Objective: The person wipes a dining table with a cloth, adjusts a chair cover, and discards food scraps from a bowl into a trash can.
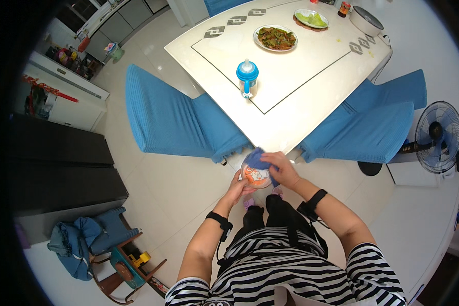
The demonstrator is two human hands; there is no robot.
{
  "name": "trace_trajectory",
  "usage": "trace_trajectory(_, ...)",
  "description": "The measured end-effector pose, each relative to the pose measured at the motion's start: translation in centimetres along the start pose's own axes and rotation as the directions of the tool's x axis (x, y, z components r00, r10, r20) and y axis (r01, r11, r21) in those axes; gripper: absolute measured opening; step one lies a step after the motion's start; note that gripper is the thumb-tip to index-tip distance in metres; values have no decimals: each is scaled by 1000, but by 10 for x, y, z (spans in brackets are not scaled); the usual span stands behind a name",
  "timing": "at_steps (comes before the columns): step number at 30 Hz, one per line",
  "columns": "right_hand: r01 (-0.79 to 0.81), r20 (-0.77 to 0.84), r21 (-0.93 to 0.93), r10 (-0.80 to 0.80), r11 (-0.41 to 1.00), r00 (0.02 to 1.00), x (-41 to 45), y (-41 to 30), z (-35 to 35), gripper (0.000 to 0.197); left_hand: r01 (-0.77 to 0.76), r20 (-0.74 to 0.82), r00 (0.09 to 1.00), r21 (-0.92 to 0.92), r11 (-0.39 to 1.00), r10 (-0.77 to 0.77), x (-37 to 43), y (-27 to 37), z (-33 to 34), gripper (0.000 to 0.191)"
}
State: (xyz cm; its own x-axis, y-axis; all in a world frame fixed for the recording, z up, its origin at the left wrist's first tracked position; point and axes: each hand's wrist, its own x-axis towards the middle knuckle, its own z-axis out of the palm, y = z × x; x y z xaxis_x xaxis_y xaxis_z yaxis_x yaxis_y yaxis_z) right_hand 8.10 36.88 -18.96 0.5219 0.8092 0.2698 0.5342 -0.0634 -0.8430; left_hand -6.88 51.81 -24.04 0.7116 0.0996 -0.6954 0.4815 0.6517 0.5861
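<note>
My left hand (238, 189) grips the lower left side of a round container (257, 179) with an orange and white printed design. Over its upper right side my right hand (285, 171) presses a blue cloth (255, 158); part of the cloth hangs down beside the container. Both hands are in front of my body, just off the near corner of the dining table (279, 132). Farther in on the tabletop stands a baby bottle (247, 80) with a blue lid, a blue handle and a clear nipple.
Blue-covered chairs (168, 118) (367, 134) flank the table corner. On the table are a plate of cooked food (276, 38), a plate of green slices (311, 18), a jar (344, 9) and a white lidded pot (366, 22). A fan (438, 135) stands right; a wooden chair (128, 267) lower left.
</note>
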Motion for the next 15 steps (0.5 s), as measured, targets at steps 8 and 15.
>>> trace_trajectory(8, -219, -387, -286, 96, 933, 917, 71, 100, -130, 43, -16, -119, 993, -62, 998, 9, -6, -5, -8, 72)
trace_trajectory(15, -234, -364, -512, 38, 827, 931, 126, 139, -89, 46, -98, -210, 975, -119, 988, 71, -2, -3, -16, 70)
